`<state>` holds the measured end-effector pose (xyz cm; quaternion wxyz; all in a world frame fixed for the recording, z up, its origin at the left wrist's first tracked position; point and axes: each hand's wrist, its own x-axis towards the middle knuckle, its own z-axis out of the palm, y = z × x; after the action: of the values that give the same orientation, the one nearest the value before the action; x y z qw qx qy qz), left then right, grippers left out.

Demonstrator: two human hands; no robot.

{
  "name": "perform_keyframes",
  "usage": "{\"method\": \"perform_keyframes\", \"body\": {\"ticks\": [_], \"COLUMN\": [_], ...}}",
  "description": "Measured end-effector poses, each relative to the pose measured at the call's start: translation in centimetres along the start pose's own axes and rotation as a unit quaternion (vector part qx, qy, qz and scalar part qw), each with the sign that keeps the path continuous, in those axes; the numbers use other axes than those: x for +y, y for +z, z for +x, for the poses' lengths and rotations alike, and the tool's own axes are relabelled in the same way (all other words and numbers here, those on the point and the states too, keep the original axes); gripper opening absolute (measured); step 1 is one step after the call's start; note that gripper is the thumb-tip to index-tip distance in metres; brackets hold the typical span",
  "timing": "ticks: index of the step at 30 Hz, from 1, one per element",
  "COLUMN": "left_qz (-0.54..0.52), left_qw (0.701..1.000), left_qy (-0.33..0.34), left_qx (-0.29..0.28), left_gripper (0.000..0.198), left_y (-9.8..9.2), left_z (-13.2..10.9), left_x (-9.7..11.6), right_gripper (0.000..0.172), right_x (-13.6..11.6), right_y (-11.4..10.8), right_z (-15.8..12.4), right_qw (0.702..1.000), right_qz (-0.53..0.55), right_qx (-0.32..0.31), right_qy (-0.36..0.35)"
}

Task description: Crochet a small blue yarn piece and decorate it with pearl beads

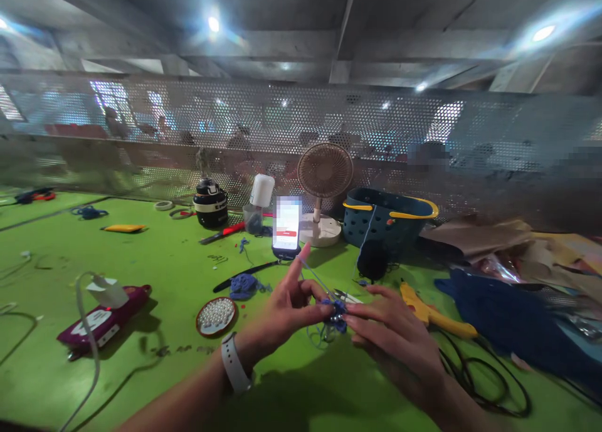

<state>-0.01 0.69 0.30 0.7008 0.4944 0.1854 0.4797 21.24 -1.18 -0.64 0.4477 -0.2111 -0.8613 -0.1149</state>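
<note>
A small blue crochet piece (339,322) with shiny pearl-like beads is held between my two hands above the green table. My left hand (286,303) pinches its left side with thumb and fingers, and the index finger points up with a strand of blue yarn (314,274) stretched over it. From the right, my right hand (399,341) closes its fingertips on the piece. A thin pale metallic tool (348,296) shows just behind the fingers; whether the right hand grips it is unclear. Loose yarn loops hang beneath the piece.
Pearl beads fill a round dish (216,316) left of my wrist. A lit phone (287,224), a fan (324,175) and a dark blue basket (376,216) stand behind. To the right lie a yellow glue gun (439,316) and dark blue cloth (512,319); a maroon power strip (106,316) is left.
</note>
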Motion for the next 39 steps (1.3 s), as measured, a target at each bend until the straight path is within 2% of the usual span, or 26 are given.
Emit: {"method": "perform_keyframes", "body": {"ticks": [2, 5, 8, 11, 13, 18, 22, 28, 31, 33, 36, 39], "left_qz": [0.014, 0.078, 0.115, 0.030, -0.032, -0.083, -0.072, -0.079, -0.076, -0.075, -0.072, -0.047], "left_qw": [1.000, 0.996, 0.991, 0.999, 0.999, 0.993, 0.994, 0.995, 0.995, 0.995, 0.995, 0.997], "left_qy": [0.006, 0.032, 0.061, 0.017, -0.029, -0.081, -0.070, -0.055, -0.056, -0.056, -0.053, -0.048], "left_qx": [0.004, 0.016, 0.033, 0.013, -0.014, -0.034, -0.034, -0.041, -0.041, -0.042, -0.041, -0.039], "left_gripper": [0.111, 0.106, 0.106, 0.106, 0.107, 0.109, 0.106, 0.102, 0.101, 0.101, 0.099, 0.098], "left_y": [0.1, 0.5, 0.9, 1.1, 0.9, -0.3, -1.0, -1.2, -1.1, -1.1, -1.1, -0.7], "left_z": [0.0, 0.0, -0.2, -0.3, -0.4, -0.2, 0.2, 0.5, 0.4, 0.4, 0.3, 0.3], "left_x": [-0.1, -0.4, -0.7, -1.0, -1.1, -0.8, -0.2, 0.2, 0.3, 0.3, 0.4, 0.4], "right_gripper": [0.026, 0.021, 0.019, 0.028, 0.034, 0.031, 0.025, 0.019, 0.018, 0.015, 0.013, 0.012], "right_x": [-0.1, -0.5, -1.0, -1.5, -1.5, -0.9, -0.5, -0.5, -0.5, -0.4, -0.1, -0.1], "right_y": [0.2, 0.5, 0.6, 0.4, 0.2, -0.3, -0.8, -1.1, -0.8, -0.5, 0.2, 1.0], "right_z": [-0.2, 0.1, 0.6, 0.7, 0.5, 0.5, 1.0, 1.4, 1.0, 0.6, 0.0, -0.3], "right_qw": [1.000, 0.999, 0.997, 0.991, 0.991, 0.999, 0.999, 0.986, 0.970, 0.952, 0.910, 0.856], "right_qz": [-0.010, -0.003, -0.062, -0.125, -0.126, -0.016, 0.048, 0.146, 0.199, 0.234, 0.298, 0.370], "right_qx": [0.003, 0.040, 0.051, 0.043, 0.042, 0.037, 0.017, 0.037, 0.048, 0.076, 0.123, 0.142], "right_qy": [0.006, 0.024, 0.022, 0.006, -0.006, -0.003, 0.005, 0.070, 0.129, 0.181, 0.260, 0.333]}}
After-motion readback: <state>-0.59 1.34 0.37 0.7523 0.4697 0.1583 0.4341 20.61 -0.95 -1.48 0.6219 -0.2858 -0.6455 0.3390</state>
